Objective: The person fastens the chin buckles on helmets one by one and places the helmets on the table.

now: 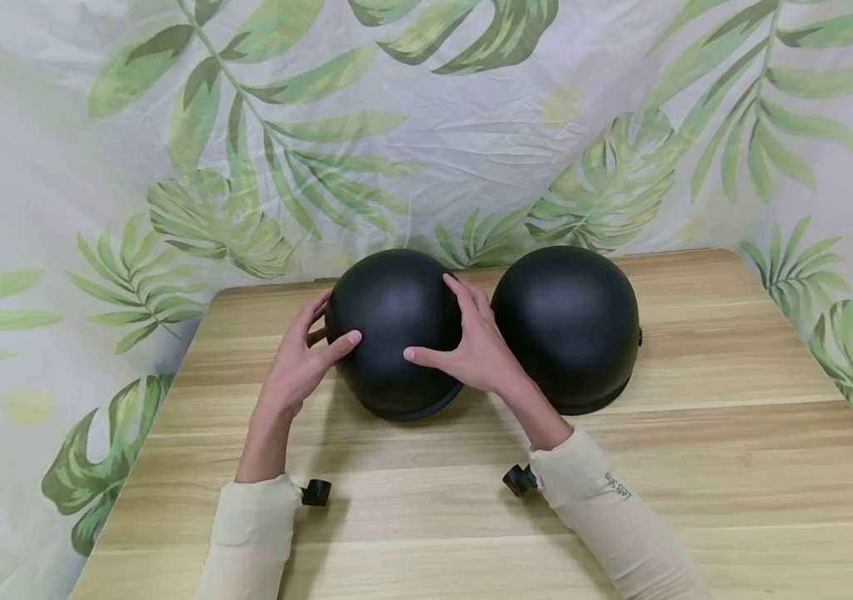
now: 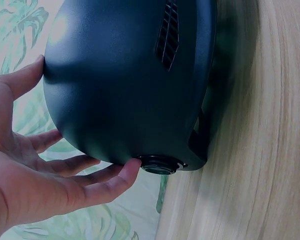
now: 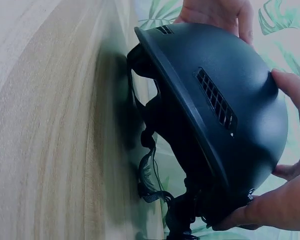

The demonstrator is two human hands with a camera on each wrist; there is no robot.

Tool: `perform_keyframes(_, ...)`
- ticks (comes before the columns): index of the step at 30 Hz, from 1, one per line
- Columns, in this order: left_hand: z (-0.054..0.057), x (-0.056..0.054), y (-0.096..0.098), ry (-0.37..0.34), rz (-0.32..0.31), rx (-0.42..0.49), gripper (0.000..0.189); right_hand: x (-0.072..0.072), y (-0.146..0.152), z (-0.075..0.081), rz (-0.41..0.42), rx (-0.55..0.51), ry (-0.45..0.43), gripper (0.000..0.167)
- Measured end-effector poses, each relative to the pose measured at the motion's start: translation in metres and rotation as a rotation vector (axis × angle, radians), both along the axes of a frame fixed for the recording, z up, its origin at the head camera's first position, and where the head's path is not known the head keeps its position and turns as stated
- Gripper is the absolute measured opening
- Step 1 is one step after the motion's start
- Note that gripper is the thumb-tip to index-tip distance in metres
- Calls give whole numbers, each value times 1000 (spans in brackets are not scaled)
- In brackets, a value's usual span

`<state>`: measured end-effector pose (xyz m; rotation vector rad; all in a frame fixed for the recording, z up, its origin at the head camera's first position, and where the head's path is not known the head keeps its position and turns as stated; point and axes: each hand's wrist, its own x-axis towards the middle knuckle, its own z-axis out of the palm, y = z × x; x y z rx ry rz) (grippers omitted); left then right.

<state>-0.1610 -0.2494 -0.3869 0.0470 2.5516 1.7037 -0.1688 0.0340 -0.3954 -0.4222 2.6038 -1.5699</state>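
Two black helmets are side by side toward the back of the table. My left hand (image 1: 300,360) grips the left helmet (image 1: 396,333) from its left side, thumb on the near face and fingers round the side. From the other side my right hand (image 1: 476,343) holds the same helmet, thumb in front and fingers over its right. In the right wrist view its rim is tilted off the wood at the front, and a chin strap (image 3: 150,190) hangs beneath. A grille vent (image 3: 217,97) and a round side fitting (image 2: 159,165) show on the shell.
The right helmet (image 1: 567,329) sits close beside my right hand, dome up. Wood grain covers the table (image 1: 426,517). Behind it hangs a leaf-patterned cloth (image 1: 471,150). A small black device (image 1: 316,492) is on my left cuff, another (image 1: 519,480) on my right.
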Motion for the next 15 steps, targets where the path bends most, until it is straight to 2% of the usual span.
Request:
perform_keyframes(9,0,1,-2,-8,-1,-73,86,-1,-2,-5,21,17,-47,118)
perform_keyframes(15,-2,-1,-2,21,-8,-120,88,-2,-4,-7,11,26,-92,122)
